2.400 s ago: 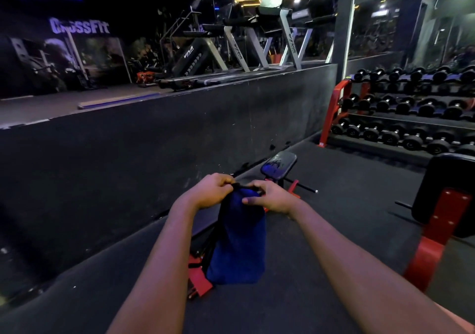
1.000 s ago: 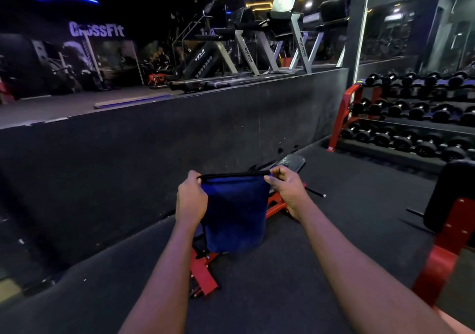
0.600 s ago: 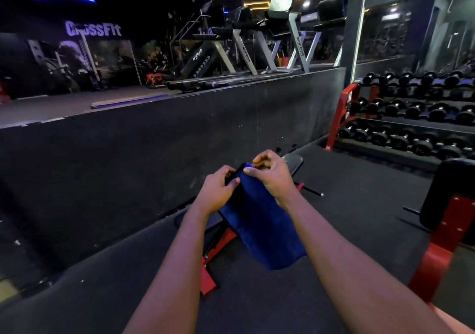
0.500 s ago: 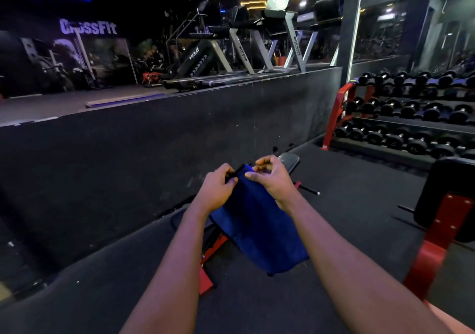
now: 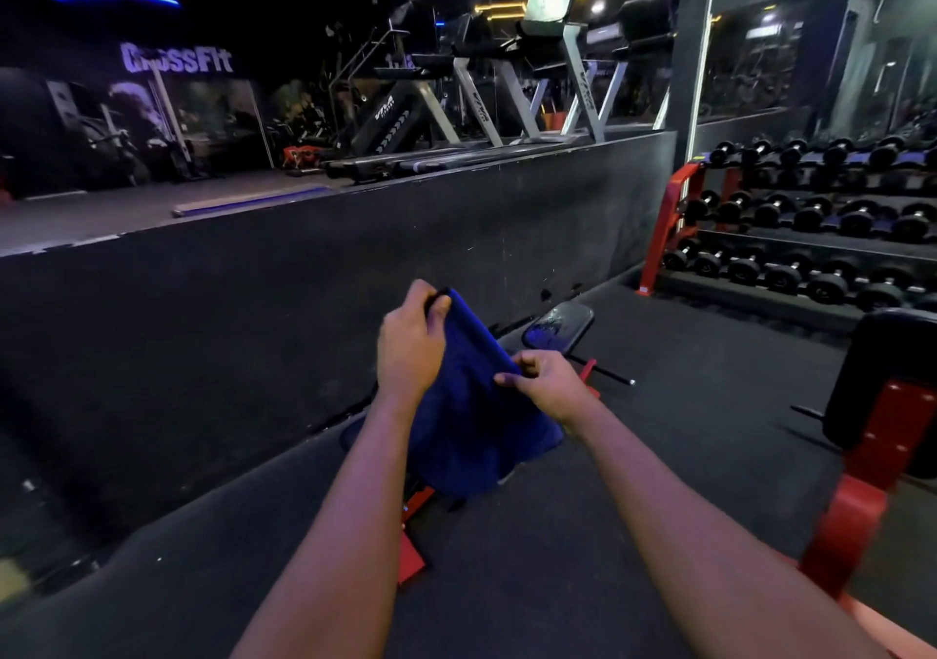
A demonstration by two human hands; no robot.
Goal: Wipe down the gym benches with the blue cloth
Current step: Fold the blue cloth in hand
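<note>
Head view: left hand [image 5: 410, 349] and right hand [image 5: 550, 390] pinch the soft blue rectangular cloth [image 5: 471, 435] at its 11 and 2 o'clock corners, over the black padded worktop [image 5: 560, 325]; a slackened pinch could drop it onto the floor [image 5: 710, 405].

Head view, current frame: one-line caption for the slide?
Left hand and right hand hold a blue cloth by its upper edge above a black gym bench, not yet wiping.
</note>
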